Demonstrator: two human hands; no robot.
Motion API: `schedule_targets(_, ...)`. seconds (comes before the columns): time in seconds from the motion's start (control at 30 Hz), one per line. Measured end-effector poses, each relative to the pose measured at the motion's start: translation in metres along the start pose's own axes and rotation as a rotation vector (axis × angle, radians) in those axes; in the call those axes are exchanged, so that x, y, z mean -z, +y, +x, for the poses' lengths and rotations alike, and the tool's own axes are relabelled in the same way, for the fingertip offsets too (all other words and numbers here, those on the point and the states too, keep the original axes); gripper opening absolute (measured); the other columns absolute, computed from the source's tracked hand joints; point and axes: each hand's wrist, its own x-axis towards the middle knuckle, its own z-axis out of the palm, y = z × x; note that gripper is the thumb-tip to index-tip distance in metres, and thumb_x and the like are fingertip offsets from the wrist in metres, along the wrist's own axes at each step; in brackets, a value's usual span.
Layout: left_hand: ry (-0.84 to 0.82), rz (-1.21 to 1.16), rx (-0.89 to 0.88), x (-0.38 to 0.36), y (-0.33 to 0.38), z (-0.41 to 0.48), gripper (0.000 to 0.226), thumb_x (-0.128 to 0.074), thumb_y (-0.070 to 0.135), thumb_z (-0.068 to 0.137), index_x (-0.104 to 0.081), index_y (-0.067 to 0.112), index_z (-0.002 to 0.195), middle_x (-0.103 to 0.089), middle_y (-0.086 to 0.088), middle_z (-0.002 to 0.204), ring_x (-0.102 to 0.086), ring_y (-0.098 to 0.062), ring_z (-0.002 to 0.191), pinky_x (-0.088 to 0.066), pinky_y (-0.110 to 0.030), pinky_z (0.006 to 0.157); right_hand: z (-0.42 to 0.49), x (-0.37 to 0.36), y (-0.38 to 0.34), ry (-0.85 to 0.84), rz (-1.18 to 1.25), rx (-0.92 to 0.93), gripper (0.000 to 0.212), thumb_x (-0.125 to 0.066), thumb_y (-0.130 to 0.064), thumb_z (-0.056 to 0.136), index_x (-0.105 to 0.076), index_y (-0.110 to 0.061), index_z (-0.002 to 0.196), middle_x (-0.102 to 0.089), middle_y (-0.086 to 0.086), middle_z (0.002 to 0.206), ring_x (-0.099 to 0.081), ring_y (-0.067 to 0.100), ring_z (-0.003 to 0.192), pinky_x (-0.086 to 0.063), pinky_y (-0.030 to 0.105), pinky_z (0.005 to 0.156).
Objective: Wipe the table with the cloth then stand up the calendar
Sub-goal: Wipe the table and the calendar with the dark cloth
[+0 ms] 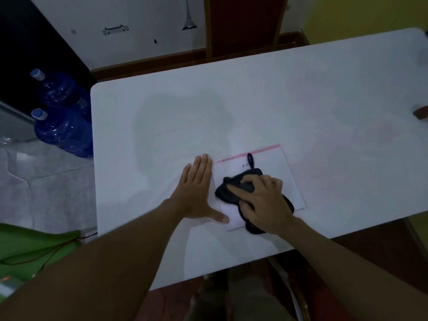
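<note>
A white calendar (275, 167) with a pink top strip lies flat on the white table (254, 100), near the front edge. A dark cloth (234, 189) with a hanging loop is bunched on top of the calendar. My right hand (264, 200) presses down on the cloth and grips it. My left hand (196, 188) lies flat on the table, fingers together, just left of the calendar, with its thumb touching the calendar's near left corner.
Two blue water jugs (62, 119) stand on the floor left of the table. A red-backed wooden chair (245, 24) is behind the table's far edge. A brown object (420, 113) sits at the table's right edge. Green fabric (34, 246) lies at lower left.
</note>
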Motion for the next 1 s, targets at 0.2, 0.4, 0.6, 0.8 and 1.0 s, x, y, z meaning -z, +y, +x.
schedule_targets(0.2, -0.003, 0.005, 0.014, -0.001, 0.001, 0.001, 0.165, -0.038, 0.109, 0.039, 0.033, 0.011, 0.15, 0.043, -0.005, 0.157, 0.045, -0.018, 0.141, 0.022, -0.043, 0.118, -0.001, -0.011, -0.021, 0.023, 0.043, -0.139, 0.047, -0.055, -0.049, 0.089, -0.053, -0.047, 0.135, -0.048, -0.002, 0.126, -0.044, 0.027, 0.108, -0.029, 0.04, 0.084)
schedule_targets(0.4, -0.003, -0.002, 0.018, -0.001, 0.0, 0.001, 0.165, -0.037, 0.11, 0.038, 0.034, 0.012, 0.15, 0.041, -0.004, 0.158, 0.043, -0.018, 0.143, 0.021, -0.044, 0.119, -0.003, -0.007, -0.008, 0.07, 0.025, -0.239, 0.042, -0.057, -0.047, 0.087, -0.061, -0.046, 0.129, -0.052, -0.002, 0.125, -0.046, 0.027, 0.107, -0.031, 0.042, 0.085)
schedule_targets(0.6, -0.007, -0.003, 0.012, -0.003, -0.001, 0.002, 0.166, -0.038, 0.11, 0.038, 0.033, 0.011, 0.15, 0.041, -0.006, 0.158, 0.043, -0.02, 0.143, 0.018, -0.047, 0.121, -0.044, -0.01, -0.019, 0.05, 0.028, -0.115, 0.042, -0.051, -0.048, 0.093, -0.057, -0.045, 0.134, -0.053, -0.004, 0.13, -0.048, 0.026, 0.11, -0.027, 0.04, 0.086)
schedule_targets(0.8, -0.017, -0.01, 0.022, -0.002, -0.001, 0.002, 0.166, -0.04, 0.109, 0.037, 0.035, 0.012, 0.149, 0.041, -0.005, 0.158, 0.042, -0.02, 0.143, 0.016, -0.048, 0.121, 0.006, 0.0, -0.002, 0.135, -0.044, -0.546, 0.046, -0.05, -0.039, 0.099, -0.051, -0.029, 0.144, -0.045, 0.003, 0.153, -0.04, 0.041, 0.129, -0.03, 0.051, 0.102)
schedule_targets(1.0, -0.043, -0.014, 0.025, -0.001, 0.0, 0.003, 0.166, -0.04, 0.109, 0.037, 0.035, 0.011, 0.149, 0.042, -0.006, 0.157, 0.041, -0.023, 0.144, 0.012, -0.05, 0.123, -0.029, -0.008, -0.015, 0.054, -0.024, -0.1, 0.047, -0.04, -0.032, 0.104, -0.047, -0.017, 0.148, -0.043, 0.003, 0.156, -0.042, 0.035, 0.136, -0.029, 0.049, 0.116)
